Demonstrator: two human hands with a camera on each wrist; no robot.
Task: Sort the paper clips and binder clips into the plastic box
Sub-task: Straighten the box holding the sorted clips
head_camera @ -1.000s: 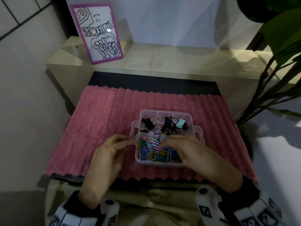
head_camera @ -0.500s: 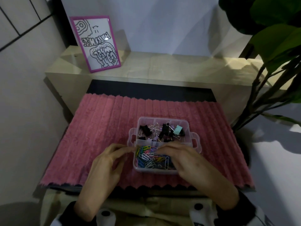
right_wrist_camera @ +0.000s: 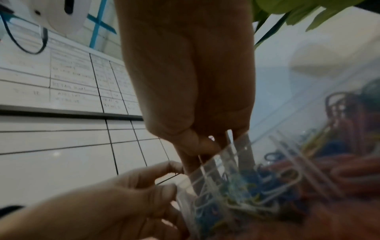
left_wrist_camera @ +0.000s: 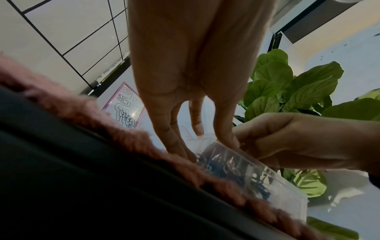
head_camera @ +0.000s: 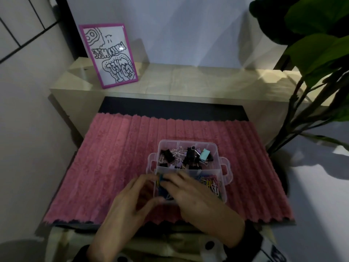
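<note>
l hand point(head_camera: 132, 203) pinches near-left wall of plastic box point(head_camera: 187, 142), thumb vs fingers. r hand point(head_camera: 194, 197) curled into near compartment among coloured paper clips point(head_camera: 209, 183); can't tell if it holds any. binder clips point(head_camera: 188, 156) in far compartment. box on pink ribbed mat point(head_camera: 113, 157).

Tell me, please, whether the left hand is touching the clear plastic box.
Touching. The left wrist view shows the left hand gripping the plastic box at its corner with thumb and fingertips; the right wrist view agrees.
</note>
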